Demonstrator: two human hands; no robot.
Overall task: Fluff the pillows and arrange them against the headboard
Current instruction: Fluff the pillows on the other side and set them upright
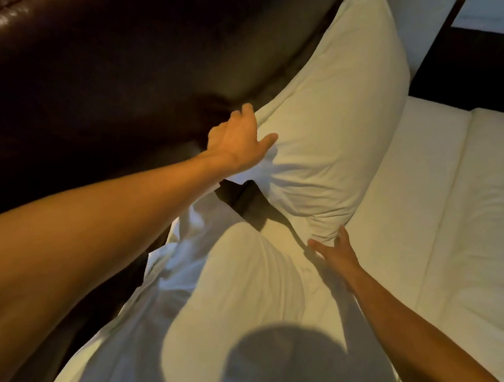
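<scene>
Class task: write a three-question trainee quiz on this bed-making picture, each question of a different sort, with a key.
1. True or false: the far pillow leans on the dark headboard.
2. Which hand touches the far pillow's upper edge? A left hand B right hand
3. Fill in: the near pillow lies ____ on the bed.

Key: 1 true; 2 A; 3 flat.
</scene>
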